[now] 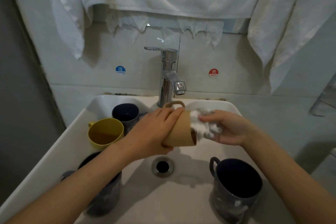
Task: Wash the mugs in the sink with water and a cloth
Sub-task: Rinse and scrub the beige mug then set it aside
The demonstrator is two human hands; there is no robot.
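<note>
from my feed, the left hand [154, 132] is wrapped over the side of the tan mug [181, 132], fingers curled round its body, holding it tipped sideways above the sink [60, 142] with its mouth facing right and its handle up toward the faucet [169, 74]. the right hand [229, 131] grips a bunched white cloth [201, 123] pressed against the mug's mouth; the cloth covers most of the rim, so i cannot see inside, and several fingertips are buried in it. a yellow mug [105, 132] stands upright at the left of the basin, touching a dark mug behind it [125, 112], whose near side is hidden by the yellow one and the left hand. another dark mug at the front left [107, 200] is mostly covered by the left forearm; only its lower wall and a bit of its handle show. a fourth dark mug [238, 183] stands upright at the front right, its base cut off near the frame's bottom edge. the drain [162, 166] sits between them, under the hands. i cannot tell whether water is running.
</note>
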